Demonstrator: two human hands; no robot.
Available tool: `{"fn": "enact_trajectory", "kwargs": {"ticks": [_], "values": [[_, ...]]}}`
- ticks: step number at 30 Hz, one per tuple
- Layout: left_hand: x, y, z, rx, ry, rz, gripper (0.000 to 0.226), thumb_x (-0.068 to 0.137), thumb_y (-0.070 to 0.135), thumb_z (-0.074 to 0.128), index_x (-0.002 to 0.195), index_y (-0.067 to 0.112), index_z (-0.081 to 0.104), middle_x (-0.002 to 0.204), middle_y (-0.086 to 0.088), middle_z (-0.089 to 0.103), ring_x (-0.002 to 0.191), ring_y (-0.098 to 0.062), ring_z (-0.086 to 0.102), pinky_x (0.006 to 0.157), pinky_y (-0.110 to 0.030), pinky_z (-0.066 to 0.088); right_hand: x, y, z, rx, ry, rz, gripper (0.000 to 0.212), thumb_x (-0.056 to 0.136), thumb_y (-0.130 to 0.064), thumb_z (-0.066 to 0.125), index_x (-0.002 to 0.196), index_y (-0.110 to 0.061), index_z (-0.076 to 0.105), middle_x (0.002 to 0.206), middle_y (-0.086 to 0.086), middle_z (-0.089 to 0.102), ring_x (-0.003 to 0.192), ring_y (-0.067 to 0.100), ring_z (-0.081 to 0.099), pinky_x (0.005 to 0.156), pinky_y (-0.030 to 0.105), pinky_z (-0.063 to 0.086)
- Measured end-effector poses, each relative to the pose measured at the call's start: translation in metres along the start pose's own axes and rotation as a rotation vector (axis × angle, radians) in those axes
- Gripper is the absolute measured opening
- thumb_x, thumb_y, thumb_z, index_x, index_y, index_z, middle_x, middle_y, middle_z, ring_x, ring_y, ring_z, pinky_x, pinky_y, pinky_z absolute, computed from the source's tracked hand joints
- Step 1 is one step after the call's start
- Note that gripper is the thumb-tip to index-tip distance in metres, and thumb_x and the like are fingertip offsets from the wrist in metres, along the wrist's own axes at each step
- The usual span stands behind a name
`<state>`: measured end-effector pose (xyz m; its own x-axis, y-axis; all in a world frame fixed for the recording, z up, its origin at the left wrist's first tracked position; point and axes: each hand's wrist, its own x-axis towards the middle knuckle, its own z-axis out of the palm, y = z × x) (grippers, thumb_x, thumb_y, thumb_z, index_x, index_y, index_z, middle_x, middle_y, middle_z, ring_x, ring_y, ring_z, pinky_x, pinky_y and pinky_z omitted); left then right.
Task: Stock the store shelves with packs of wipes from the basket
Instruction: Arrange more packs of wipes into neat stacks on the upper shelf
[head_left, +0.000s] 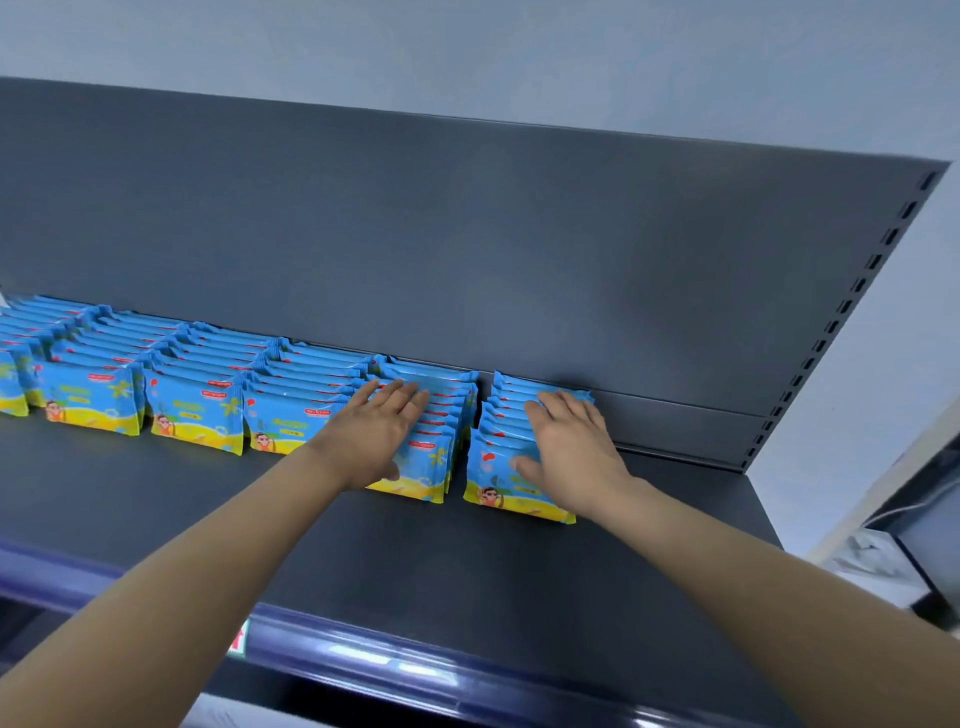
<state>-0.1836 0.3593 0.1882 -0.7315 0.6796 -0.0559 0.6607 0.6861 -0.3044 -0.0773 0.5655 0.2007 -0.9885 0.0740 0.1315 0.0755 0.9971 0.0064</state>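
Blue-and-yellow packs of wipes stand upright in several rows on the dark grey shelf (156, 519), running from the far left toward the right. My left hand (376, 434) lies flat, fingers spread, on top of one row of packs (426, 467). My right hand (571, 452) rests the same way over the rightmost row of packs (498, 488), its thumb on the front pack's face. Neither hand grips a pack. The basket is out of view.
The shelf's grey back panel (467, 249) rises behind the rows. A slotted upright (852, 301) ends the shelf at the right, with bare shelf between it and the last row. A glossy price rail (389, 665) runs along the front edge.
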Motion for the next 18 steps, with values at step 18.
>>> {"fn": "enact_trajectory", "kwargs": {"ticks": [18], "values": [[-0.192, 0.098, -0.036, -0.046, 0.554, -0.01, 0.06, 0.06, 0.011, 0.082, 0.115, 0.0, 0.06, 0.102, -0.016, 0.065, 0.093, -0.035, 0.064, 0.097, -0.039, 0.043, -0.163, -0.04, -0.037, 0.124, 0.138, -0.212, 0.047, 0.092, -0.038, 0.051, 0.128, -0.008, 0.046, 0.129, 0.007, 0.049, 0.123, 0.026, 0.04, 0.106, 0.034, 0.026]]}}
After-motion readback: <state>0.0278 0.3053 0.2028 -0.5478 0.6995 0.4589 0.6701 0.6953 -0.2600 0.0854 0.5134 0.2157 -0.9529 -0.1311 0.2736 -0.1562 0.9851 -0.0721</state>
